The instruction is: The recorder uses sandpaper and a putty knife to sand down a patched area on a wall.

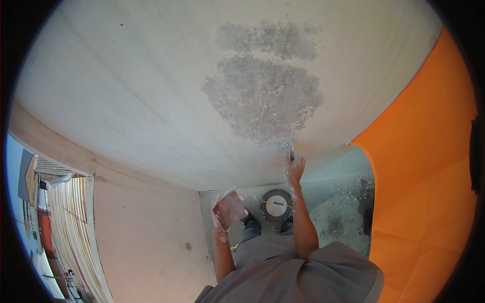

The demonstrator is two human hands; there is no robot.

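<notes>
In my right hand (295, 166) is a putty knife (286, 142), its blade against the pale wall at the lower edge of a rough grey patch (262, 96). My fingers are wrapped round its handle. My left hand (218, 222), smeared with whitish residue, grips a flat, squarish pinkish board (230, 207) held out at waist height, apart from the wall. Its fingers are partly hidden by the board. A smaller grey patch (268, 39) lies higher up, split from the large one by a light band.
On the floor by my feet stands a round black bucket (264, 212) with whitish contents and a yellow handle. An orange sheet (424, 192) hangs along the right side. A low wall (146, 222) with a crack runs on the left, corrugated sheeting (68, 212) beyond it. White spatter marks the floor (331, 214).
</notes>
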